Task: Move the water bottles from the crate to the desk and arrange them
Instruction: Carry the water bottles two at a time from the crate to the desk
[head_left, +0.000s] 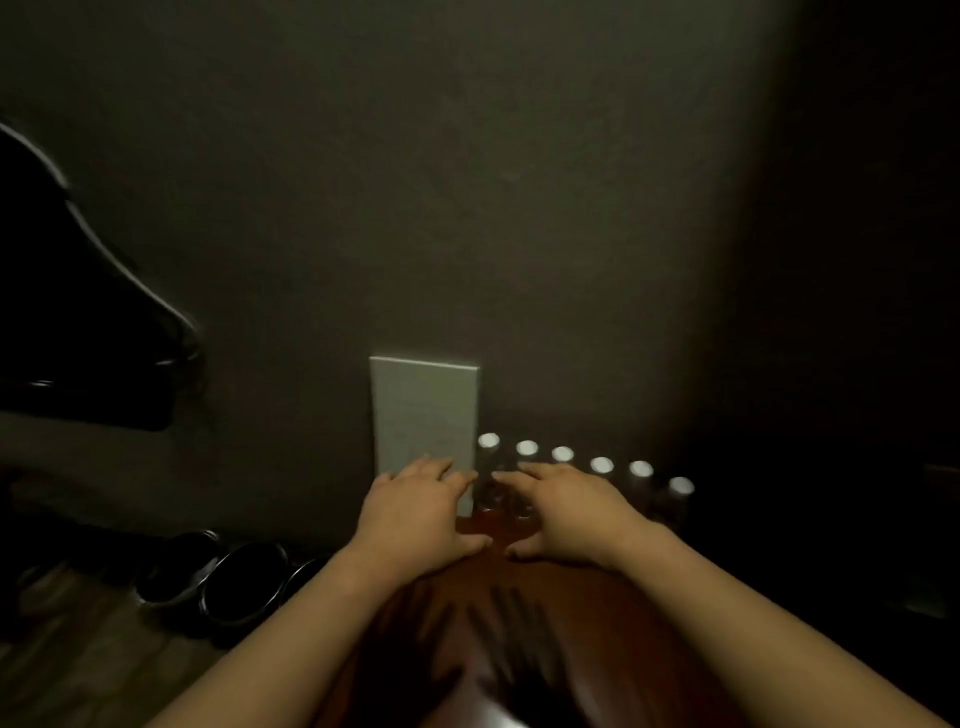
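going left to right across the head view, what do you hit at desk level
dark bowls on the floor → left hand → leftmost bottle cap → right hand → rightmost bottle cap

White caps (527, 447) top the bottles; the table (571, 613) is glossy reddish-brown, the wall (467, 182) dull grey-brown, the upright panel (423, 410) pale grey.

Desk (519, 649): glossy reddish wood (hands mirrored). Bottles (602, 470): clear plastic, white caps. Floor (78, 649): wood planks.
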